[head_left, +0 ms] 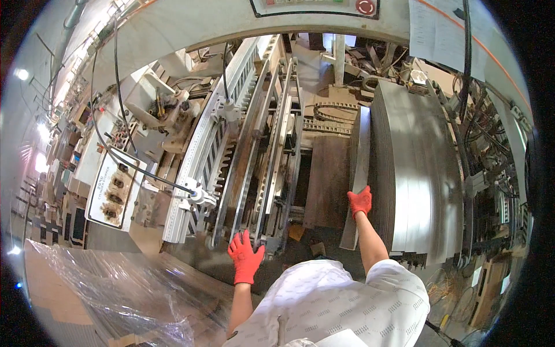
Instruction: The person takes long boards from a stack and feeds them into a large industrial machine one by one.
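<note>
My right hand [360, 202], in a red glove, is closed on the edge of a long narrow metal strip [362, 144]. The strip is tilted on its edge, just left of a tall stack of grey metal sheets [419, 173]. My left hand [246, 257], also gloved in red, has its fingers spread at the near end of the machine's long parallel rails [250, 173]. Whether its fingertips touch the rail end I cannot tell. Between the rails and the strip lies a dark brown plate [328, 182].
At left stand a white toothed guide frame [193, 156] and a white control panel [115, 194] with round knobs. Clear plastic wrap [115, 289] covers a stack at lower left. A machine beam [312, 20] with a red button crosses the top. Cables [466, 63] hang at right.
</note>
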`<action>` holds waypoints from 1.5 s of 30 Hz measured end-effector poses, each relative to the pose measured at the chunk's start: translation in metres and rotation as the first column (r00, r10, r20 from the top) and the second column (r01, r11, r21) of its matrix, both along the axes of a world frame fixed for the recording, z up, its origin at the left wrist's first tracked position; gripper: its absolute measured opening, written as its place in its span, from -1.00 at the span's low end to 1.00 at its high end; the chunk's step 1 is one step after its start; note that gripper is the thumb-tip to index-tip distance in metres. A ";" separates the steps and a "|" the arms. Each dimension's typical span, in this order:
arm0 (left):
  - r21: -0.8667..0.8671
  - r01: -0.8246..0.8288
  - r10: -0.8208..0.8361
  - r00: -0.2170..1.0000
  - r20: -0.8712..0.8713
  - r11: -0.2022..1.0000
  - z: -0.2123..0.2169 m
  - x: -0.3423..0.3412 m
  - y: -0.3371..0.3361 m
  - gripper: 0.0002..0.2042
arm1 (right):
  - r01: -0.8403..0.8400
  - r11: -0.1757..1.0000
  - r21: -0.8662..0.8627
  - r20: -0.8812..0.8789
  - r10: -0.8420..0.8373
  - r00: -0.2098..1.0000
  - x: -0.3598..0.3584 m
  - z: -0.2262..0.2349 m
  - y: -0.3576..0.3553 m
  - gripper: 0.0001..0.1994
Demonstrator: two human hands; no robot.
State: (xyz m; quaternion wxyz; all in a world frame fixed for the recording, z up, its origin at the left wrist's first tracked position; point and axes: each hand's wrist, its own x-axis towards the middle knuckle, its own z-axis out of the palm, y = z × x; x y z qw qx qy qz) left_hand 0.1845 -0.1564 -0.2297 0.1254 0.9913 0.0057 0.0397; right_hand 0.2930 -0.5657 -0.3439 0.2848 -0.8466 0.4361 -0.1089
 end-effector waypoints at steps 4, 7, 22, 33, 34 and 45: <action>0.025 0.031 -0.029 0.997 -0.068 0.999 -0.027 -0.007 0.008 -0.55 | -0.011 0.938 -0.347 -0.084 -0.020 0.996 -0.011 -0.042 -0.017 -0.46; 0.004 -0.023 0.023 1.000 -0.011 1.000 -0.037 -0.006 0.003 -0.63 | -0.247 0.935 -0.253 -0.249 0.184 0.951 -0.021 -0.082 -0.021 -0.48; -0.805 -0.084 -0.023 0.992 -0.120 0.587 0.006 -0.004 0.034 -0.69 | -0.720 0.643 -0.259 0.166 0.764 0.623 -0.005 -0.022 0.102 -0.44; -0.461 -0.280 0.516 0.168 0.840 0.842 0.243 -0.099 0.301 -0.89 | -0.872 -0.161 -0.463 0.517 0.749 -0.413 -0.031 0.086 0.336 -0.74; -0.327 -0.506 0.413 0.064 0.909 0.798 0.273 -0.116 0.325 -0.87 | -0.878 -0.173 -0.446 0.497 0.768 -0.404 -0.032 0.084 0.342 -0.74; -0.567 -0.818 0.468 -0.465 0.752 0.099 0.431 -0.237 0.497 -0.24 | -0.945 -0.121 -0.302 0.483 0.836 -0.261 -0.035 0.079 0.351 -0.84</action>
